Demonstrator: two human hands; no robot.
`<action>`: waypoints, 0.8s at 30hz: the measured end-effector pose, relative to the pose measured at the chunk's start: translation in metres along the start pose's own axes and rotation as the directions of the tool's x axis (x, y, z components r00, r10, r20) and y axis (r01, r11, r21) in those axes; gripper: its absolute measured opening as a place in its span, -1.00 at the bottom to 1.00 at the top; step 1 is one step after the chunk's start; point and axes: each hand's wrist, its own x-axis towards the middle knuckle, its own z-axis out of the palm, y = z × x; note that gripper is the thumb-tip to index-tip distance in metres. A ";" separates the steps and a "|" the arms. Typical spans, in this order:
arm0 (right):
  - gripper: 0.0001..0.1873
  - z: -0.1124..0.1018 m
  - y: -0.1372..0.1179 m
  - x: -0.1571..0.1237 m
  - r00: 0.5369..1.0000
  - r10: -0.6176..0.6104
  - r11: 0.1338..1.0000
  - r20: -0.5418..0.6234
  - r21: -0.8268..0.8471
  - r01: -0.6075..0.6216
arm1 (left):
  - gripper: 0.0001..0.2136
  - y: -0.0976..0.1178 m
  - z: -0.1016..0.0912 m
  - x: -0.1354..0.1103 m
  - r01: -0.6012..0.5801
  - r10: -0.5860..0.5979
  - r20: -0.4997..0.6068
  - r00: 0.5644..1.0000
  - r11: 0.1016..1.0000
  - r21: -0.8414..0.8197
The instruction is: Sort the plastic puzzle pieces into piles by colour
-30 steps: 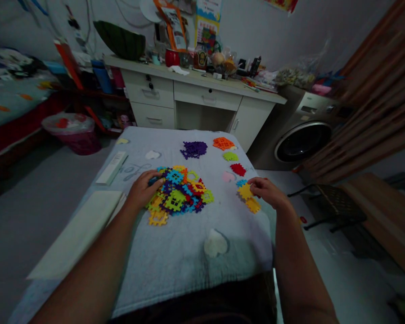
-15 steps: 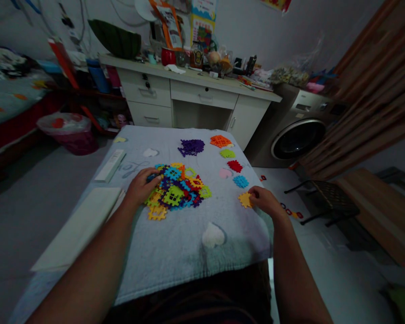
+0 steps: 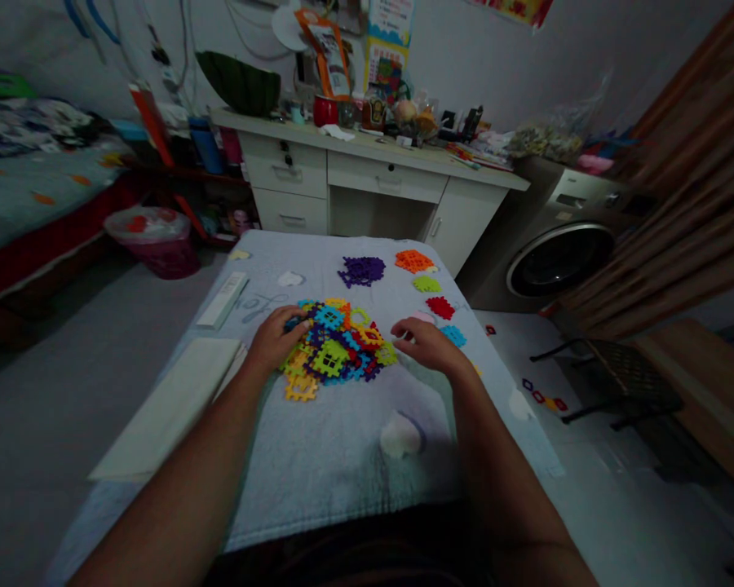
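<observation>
On the cloth (image 3: 324, 465) lies the mixed pile of plastic pieces (image 3: 341, 342), the left hand (image 3: 275, 334) curled at its left edge, grip hard to tell, the right hand (image 3: 425, 341), fingers parted, just beyond its right edge, apparently at picking, which calls for pinching one piece.

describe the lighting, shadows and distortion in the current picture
Head view: dim, yet the pieces look vivid against the pale cloth; same view: soft shadow on the cloth below the right hand; same view: washer and curtain lean, seemingly stretched.
</observation>
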 end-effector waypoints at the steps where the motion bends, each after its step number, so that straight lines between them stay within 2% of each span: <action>1: -0.77 0.006 -0.007 0.009 0.998 -0.055 0.998 0.016 0.021 0.055 | -0.61 0.000 0.000 0.000 0.000 0.000 0.000 1.000 1.000 -0.001; 3: -0.69 0.017 -0.015 0.023 0.993 -0.119 0.992 0.026 0.039 0.118 | -0.61 0.001 0.000 -0.001 0.001 -0.001 -0.001 1.000 1.000 -0.004; 6: -0.54 0.030 -0.016 0.033 0.994 -0.105 0.993 0.027 0.059 0.103 | -0.61 0.003 -0.001 -0.001 0.000 0.000 -0.003 1.000 1.000 -0.002; 11: -0.47 0.042 -0.006 0.031 0.995 -0.093 0.991 0.024 0.099 0.090 | -0.61 0.005 -0.002 -0.001 0.001 -0.001 0.002 1.000 1.000 0.009; 16: -0.41 0.045 0.003 0.027 0.994 -0.090 0.986 -0.064 0.134 0.097 | -0.64 0.004 -0.001 0.000 -0.002 0.002 -0.002 1.000 1.000 0.021; 19: -0.46 0.048 0.007 0.028 0.991 -0.043 0.975 -0.123 0.213 0.069 | -0.63 0.002 -0.001 -0.001 -0.007 0.007 -0.001 1.000 1.000 0.021; 24: -0.71 0.053 0.015 0.030 0.991 0.084 0.885 -0.102 0.464 -0.027 | -0.62 -0.002 0.001 -0.001 -0.019 0.019 -0.016 1.000 1.000 0.008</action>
